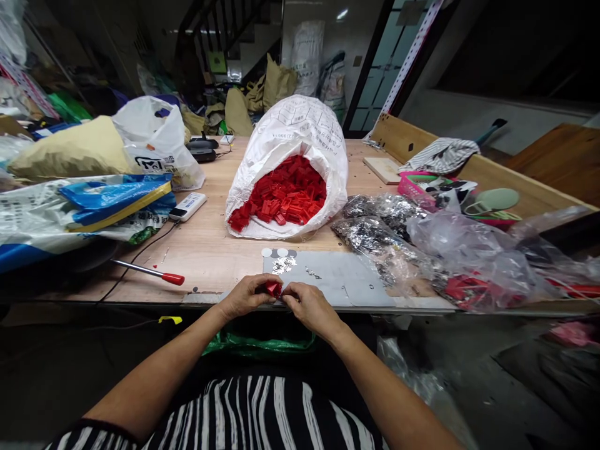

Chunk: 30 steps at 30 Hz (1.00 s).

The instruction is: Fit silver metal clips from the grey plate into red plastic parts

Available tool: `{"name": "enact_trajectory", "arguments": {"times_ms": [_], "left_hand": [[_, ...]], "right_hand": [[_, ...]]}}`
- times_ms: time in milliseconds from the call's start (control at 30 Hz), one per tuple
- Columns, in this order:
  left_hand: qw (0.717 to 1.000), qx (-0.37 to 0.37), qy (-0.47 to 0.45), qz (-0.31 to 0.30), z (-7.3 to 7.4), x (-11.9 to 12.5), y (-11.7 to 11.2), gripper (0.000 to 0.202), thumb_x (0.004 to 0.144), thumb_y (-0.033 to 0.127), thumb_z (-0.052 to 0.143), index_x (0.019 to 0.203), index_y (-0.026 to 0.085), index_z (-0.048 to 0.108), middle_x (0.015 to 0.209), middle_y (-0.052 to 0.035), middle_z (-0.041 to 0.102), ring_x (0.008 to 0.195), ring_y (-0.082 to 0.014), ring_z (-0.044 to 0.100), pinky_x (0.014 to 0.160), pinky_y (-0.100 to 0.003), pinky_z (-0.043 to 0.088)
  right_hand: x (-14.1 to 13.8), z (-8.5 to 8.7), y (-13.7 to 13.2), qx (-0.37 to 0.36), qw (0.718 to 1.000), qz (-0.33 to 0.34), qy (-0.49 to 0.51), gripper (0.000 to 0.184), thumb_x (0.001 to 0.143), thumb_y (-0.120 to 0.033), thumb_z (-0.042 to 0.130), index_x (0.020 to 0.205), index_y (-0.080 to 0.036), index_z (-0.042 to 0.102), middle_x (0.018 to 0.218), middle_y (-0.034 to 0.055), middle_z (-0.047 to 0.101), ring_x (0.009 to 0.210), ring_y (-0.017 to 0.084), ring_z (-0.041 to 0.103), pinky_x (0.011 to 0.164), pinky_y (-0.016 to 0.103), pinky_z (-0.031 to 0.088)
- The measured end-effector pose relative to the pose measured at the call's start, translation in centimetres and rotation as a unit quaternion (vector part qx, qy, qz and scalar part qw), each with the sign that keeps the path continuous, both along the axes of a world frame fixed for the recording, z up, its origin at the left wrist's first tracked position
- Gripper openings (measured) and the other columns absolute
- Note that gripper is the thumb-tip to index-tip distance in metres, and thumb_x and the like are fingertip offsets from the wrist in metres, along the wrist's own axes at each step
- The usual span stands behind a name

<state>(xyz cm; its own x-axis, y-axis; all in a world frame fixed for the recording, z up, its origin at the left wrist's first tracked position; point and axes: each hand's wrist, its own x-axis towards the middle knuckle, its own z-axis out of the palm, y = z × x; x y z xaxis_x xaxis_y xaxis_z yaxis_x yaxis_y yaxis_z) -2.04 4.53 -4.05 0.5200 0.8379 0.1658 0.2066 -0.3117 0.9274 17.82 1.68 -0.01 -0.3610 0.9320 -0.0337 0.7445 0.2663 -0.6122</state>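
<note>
Both hands, left point(244, 299) and right point(309, 307), pinch one small red plastic piece point(272, 288).

Small red part point(272, 288) at lower centre is mostly covered by fingers of left hand point(244, 297) and right hand point(307, 305); its shape can't be told. Tiny metal bits point(284, 265) on the grey sheet point(347, 281) are too small to tell. Contents of the clear bags point(469, 262) at right are blurred by the plastic. Blue-and-white sack point(56, 212) is cut off by the left edge. Both forearms run out at the bottom edge.
</note>
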Motion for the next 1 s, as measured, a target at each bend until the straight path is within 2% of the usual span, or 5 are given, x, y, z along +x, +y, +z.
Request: {"name": "enact_trajectory", "arguments": {"times_ms": [333,600,700,833,1000], "left_hand": [[0.999,0.027,0.022,0.011,0.0,0.1,-0.2,0.035,0.076,0.018,0.065,0.111,0.016,0.062,0.103,-0.0066,0.066,0.094,-0.0172,0.062,0.087,-0.03,0.048],[0.999,0.03,0.039,0.018,0.0,0.2,-0.3,0.034,0.077,0.018,0.062,0.112,0.017,0.06,0.1,-0.0059,0.067,0.09,-0.0172,0.062,0.085,-0.031,0.049],[0.999,0.028,0.021,0.016,0.0,0.2,-0.4,0.035,0.077,0.018,0.063,0.112,0.017,0.06,0.101,-0.006,0.066,0.091,-0.017,0.061,0.085,-0.031,0.048],[1.0,0.018,-0.002,0.008,0.0,0.2,-0.4,0.034,0.077,0.019,0.064,0.11,0.017,0.06,0.102,-0.0065,0.064,0.09,-0.0164,0.06,0.084,-0.03,0.048],[1.0,0.008,-0.013,0.009,-0.1,0.2,-0.4,0.033,0.076,0.019,0.065,0.109,0.016,0.06,0.103,-0.007,0.063,0.089,-0.0161,0.059,0.083,-0.03,0.048]], "right_hand": [[-0.5,0.2,-0.1,0.003,0.999,-0.009,-0.044,0.012,0.086,-0.02,0.052,0.086,-0.021,0.063,0.088,0.0038,0.067,0.083,0.018,0.06,0.072,0.026,0.039],[-1.5,-0.2,-1.2,0.042,0.994,-0.034,-0.091,0.012,0.088,-0.02,0.049,0.09,-0.021,0.061,0.091,0.0057,0.064,0.083,0.019,0.06,0.072,0.027,0.041],[-1.0,-0.8,-1.4,0.047,0.996,-0.023,-0.066,0.014,0.09,-0.022,0.049,0.096,-0.021,0.061,0.092,0.0051,0.063,0.086,0.018,0.06,0.075,0.028,0.043],[0.0,-1.6,-1.7,0.046,0.998,-0.034,0.025,0.021,0.093,-0.023,0.044,0.105,-0.022,0.061,0.096,0.0051,0.062,0.092,0.017,0.059,0.082,0.028,0.044],[1.1,-2.3,-2.3,0.043,0.99,-0.036,0.132,0.022,0.094,-0.026,0.041,0.101,-0.021,0.062,0.095,0.0045,0.061,0.09,0.016,0.058,0.084,0.028,0.045]]}}
